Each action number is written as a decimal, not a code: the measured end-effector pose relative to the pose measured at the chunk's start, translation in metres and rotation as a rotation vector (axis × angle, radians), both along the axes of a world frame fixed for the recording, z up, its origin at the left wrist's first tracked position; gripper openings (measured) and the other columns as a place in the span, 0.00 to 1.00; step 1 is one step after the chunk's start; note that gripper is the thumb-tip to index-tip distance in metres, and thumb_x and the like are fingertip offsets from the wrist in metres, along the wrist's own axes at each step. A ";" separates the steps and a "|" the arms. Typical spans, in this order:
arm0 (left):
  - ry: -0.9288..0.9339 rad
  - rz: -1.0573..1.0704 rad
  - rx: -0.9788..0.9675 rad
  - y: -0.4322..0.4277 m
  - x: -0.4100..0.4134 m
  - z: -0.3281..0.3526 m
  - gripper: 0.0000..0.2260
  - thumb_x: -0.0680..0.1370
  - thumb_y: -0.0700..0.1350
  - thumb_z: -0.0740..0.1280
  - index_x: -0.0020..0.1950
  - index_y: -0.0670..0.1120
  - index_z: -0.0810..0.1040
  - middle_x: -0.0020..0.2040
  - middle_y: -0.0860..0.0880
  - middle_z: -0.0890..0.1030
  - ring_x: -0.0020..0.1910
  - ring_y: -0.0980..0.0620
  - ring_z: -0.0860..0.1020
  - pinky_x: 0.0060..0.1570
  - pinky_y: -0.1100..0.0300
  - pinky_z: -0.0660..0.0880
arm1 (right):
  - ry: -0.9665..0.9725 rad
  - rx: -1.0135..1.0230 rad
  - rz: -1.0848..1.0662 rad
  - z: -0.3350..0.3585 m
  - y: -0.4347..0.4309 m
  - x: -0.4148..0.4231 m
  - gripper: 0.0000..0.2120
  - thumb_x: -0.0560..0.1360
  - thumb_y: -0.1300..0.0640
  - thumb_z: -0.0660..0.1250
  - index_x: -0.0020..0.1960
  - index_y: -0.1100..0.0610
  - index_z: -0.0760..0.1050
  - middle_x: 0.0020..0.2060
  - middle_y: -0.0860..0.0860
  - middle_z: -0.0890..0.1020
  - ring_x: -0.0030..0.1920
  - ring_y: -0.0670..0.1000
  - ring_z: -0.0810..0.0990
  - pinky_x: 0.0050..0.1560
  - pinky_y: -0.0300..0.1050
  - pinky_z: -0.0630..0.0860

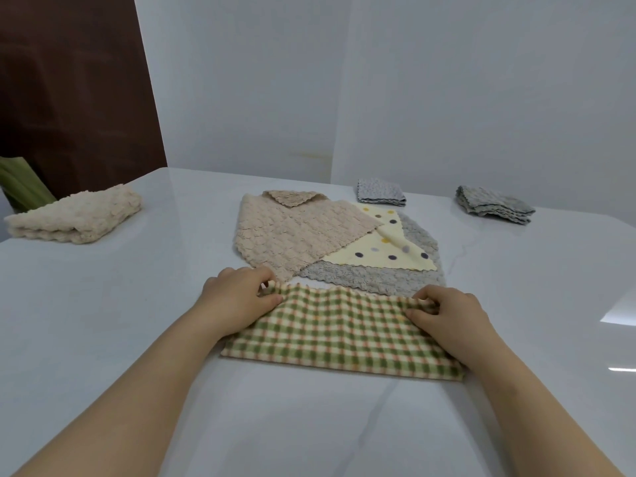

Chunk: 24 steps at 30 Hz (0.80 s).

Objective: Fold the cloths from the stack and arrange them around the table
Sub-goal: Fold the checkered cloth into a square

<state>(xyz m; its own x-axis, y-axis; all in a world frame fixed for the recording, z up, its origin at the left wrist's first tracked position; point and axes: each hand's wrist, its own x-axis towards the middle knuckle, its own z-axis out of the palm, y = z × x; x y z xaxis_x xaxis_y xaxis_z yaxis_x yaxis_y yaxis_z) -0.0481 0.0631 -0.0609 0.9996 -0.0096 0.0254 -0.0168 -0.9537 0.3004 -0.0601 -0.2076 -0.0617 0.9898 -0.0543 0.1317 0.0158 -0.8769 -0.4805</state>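
A green checked cloth (340, 335) lies folded in half on the white table (103, 321) in front of me. My left hand (237, 297) pinches its far left corner and my right hand (451, 315) pinches its far right corner. Just behind it lies the loose stack: a beige textured cloth (292, 232) on top, a yellow dotted cloth (385, 249) beneath it and a grey cloth (371, 277) at the bottom.
A folded cream cloth (75, 216) sits at the far left. Two folded grey cloths lie at the back: one (380, 191) near the middle, the other (494, 204) to the right. White walls stand behind the table; a green object (20, 182) is at the left edge.
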 end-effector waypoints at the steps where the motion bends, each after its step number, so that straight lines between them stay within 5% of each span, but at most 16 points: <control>1: -0.014 -0.021 0.009 0.000 -0.001 0.000 0.12 0.77 0.55 0.61 0.56 0.51 0.72 0.52 0.49 0.75 0.57 0.47 0.70 0.54 0.56 0.65 | 0.000 0.014 0.011 0.000 0.000 0.000 0.05 0.73 0.51 0.66 0.44 0.46 0.70 0.38 0.45 0.75 0.55 0.57 0.73 0.52 0.48 0.70; 5: -0.170 -0.039 -0.251 -0.003 -0.003 0.001 0.01 0.76 0.45 0.64 0.47 0.50 0.73 0.42 0.53 0.69 0.45 0.53 0.70 0.42 0.61 0.63 | -0.022 0.080 0.033 0.000 0.001 -0.002 0.06 0.73 0.53 0.67 0.45 0.47 0.70 0.35 0.42 0.71 0.54 0.56 0.74 0.50 0.45 0.68; 9: -0.256 0.056 -0.514 -0.003 -0.003 0.003 0.10 0.75 0.37 0.64 0.38 0.52 0.73 0.43 0.52 0.72 0.41 0.56 0.71 0.37 0.74 0.64 | -0.066 0.096 0.061 0.001 0.003 -0.002 0.04 0.73 0.55 0.67 0.48 0.51 0.76 0.35 0.43 0.72 0.47 0.50 0.73 0.42 0.38 0.67; 11: -0.236 0.102 -0.623 -0.001 -0.003 0.003 0.09 0.74 0.37 0.66 0.37 0.51 0.76 0.46 0.51 0.76 0.44 0.53 0.74 0.40 0.68 0.66 | -0.110 0.121 0.064 0.001 0.004 -0.002 0.04 0.72 0.57 0.68 0.47 0.54 0.78 0.33 0.40 0.72 0.42 0.48 0.72 0.34 0.32 0.63; 15: -0.184 0.180 -0.798 0.005 -0.001 0.002 0.11 0.73 0.37 0.67 0.35 0.51 0.78 0.39 0.48 0.79 0.38 0.50 0.74 0.39 0.59 0.69 | -0.168 0.430 0.005 0.006 0.003 -0.004 0.06 0.70 0.61 0.70 0.38 0.51 0.77 0.33 0.43 0.77 0.37 0.45 0.75 0.33 0.28 0.67; 20: -0.196 0.181 -0.827 0.002 -0.003 0.004 0.12 0.74 0.37 0.66 0.36 0.53 0.79 0.34 0.50 0.76 0.34 0.52 0.71 0.35 0.59 0.68 | -0.269 0.641 -0.016 0.008 0.002 -0.005 0.10 0.68 0.62 0.72 0.35 0.48 0.77 0.33 0.45 0.78 0.38 0.48 0.75 0.42 0.41 0.70; 24: -0.158 0.181 -0.886 0.004 -0.006 0.007 0.10 0.74 0.37 0.67 0.38 0.51 0.80 0.44 0.43 0.82 0.46 0.46 0.78 0.52 0.51 0.75 | -0.322 0.688 -0.025 0.011 0.002 -0.005 0.12 0.68 0.63 0.72 0.34 0.48 0.77 0.34 0.44 0.79 0.39 0.47 0.74 0.45 0.42 0.70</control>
